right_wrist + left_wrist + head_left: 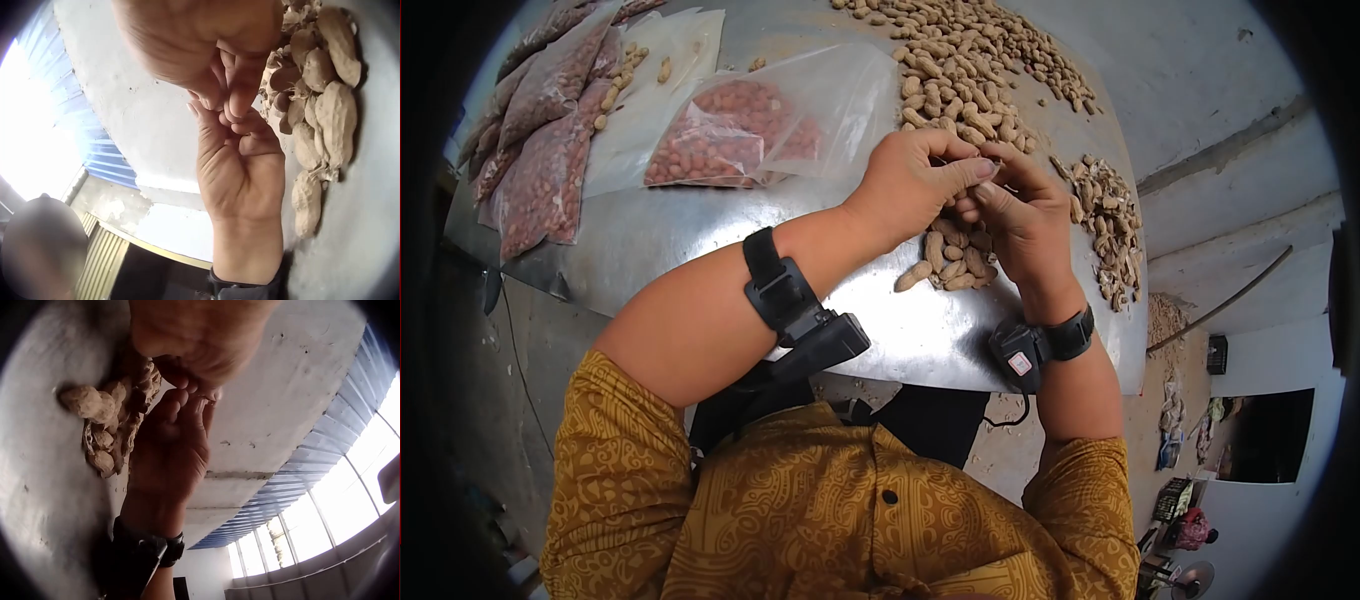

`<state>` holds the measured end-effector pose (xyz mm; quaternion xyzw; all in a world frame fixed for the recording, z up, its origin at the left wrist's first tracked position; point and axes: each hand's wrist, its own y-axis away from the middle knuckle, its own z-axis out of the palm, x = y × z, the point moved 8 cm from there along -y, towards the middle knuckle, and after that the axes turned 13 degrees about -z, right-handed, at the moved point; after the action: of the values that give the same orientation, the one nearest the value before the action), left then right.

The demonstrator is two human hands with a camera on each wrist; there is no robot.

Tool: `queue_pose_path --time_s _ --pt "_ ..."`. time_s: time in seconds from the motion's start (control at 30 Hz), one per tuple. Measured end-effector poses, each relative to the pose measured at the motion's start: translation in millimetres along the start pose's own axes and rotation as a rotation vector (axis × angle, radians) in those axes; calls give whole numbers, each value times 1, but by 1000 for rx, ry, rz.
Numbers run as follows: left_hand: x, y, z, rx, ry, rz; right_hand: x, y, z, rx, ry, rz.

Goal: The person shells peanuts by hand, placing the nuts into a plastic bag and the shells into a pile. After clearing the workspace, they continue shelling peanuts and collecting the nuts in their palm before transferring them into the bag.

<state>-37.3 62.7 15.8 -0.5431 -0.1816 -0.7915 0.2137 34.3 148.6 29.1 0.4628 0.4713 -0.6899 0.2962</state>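
Note:
In the head view my left hand (905,185) and right hand (1032,215) meet above the metal table (830,300). Thumbs and bent fingers of both come together at the tips and pinch a peanut, almost wholly hidden by them. Both wrist views show the fingertips touching, the left hand (244,175) and right hand (169,450) facing each other. Just below them lies a small cluster of unshelled peanuts (950,265), also seen as tan peanuts (334,119) in the right wrist view. A larger heap of peanuts (950,75) spreads beyond the hands.
Right of the hands lies a pile of broken shells (1108,225). An open clear bag of red peanut kernels (735,130) lies left, near several filled bags (550,130) and a few loose peanuts (622,75). A wall (1230,130) stands beyond the table's right side.

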Motion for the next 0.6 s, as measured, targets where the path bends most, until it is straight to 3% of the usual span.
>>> queue_pose_path --time_s 0.23,0.6 --pt "-9 -7 -5 -21 116 -32 0 -2 -4 75 -120 -40" --pt "-25 -8 3 -163 291 -260 -35 -1 0 -83 531 -561"
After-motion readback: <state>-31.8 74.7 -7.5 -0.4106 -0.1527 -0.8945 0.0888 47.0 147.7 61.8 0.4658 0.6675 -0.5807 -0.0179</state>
